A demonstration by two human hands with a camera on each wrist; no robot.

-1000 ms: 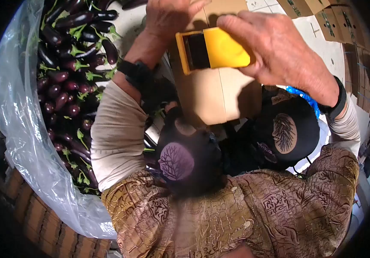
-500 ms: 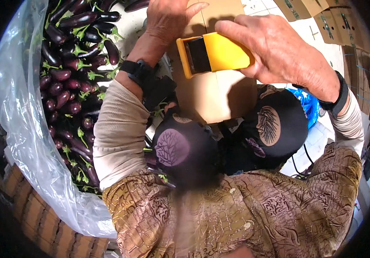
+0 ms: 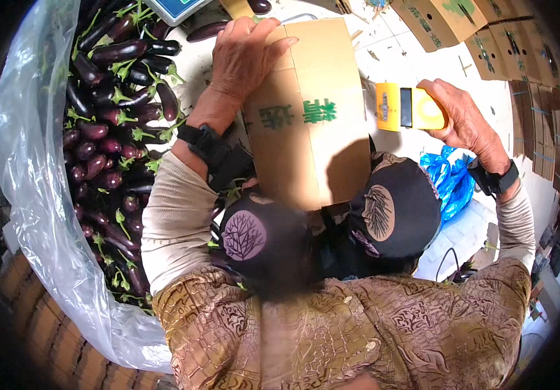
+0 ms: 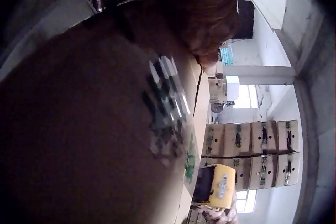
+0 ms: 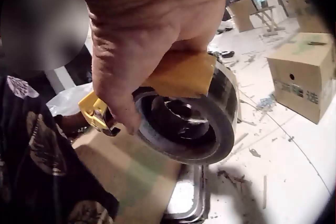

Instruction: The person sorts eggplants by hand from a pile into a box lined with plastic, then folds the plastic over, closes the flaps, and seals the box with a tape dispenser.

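Note:
My right hand [image 3: 468,123] grips a yellow tape dispenser [image 3: 433,109], held up to the right of a closed cardboard box [image 3: 342,153]. A dark, thick tape roll [image 5: 215,148] shows below the fingers in the right wrist view. At the box's far left corner, my left hand [image 3: 238,65] rests on the top, thumb stretched out along the cardboard. Green characters [image 3: 319,110] are printed across the top. Shiny clear tape [image 4: 170,92] lies on a side of the box in the left wrist view.
Many eggplants [image 3: 94,146] lie on the left inside a clear plastic sheet [image 3: 39,195]. A blue-framed device [image 3: 174,8] stands beyond them. Printed cartons [image 3: 423,26] stand at the back right. Blue plastic [image 3: 452,185] lies right of my knees. A metal platform [image 5: 189,198] shows under the box.
My right hand has moved right with the tape dispenser, from over the box to beside it. The green print has come into view. My left hand stays on the box as the head view shifts.

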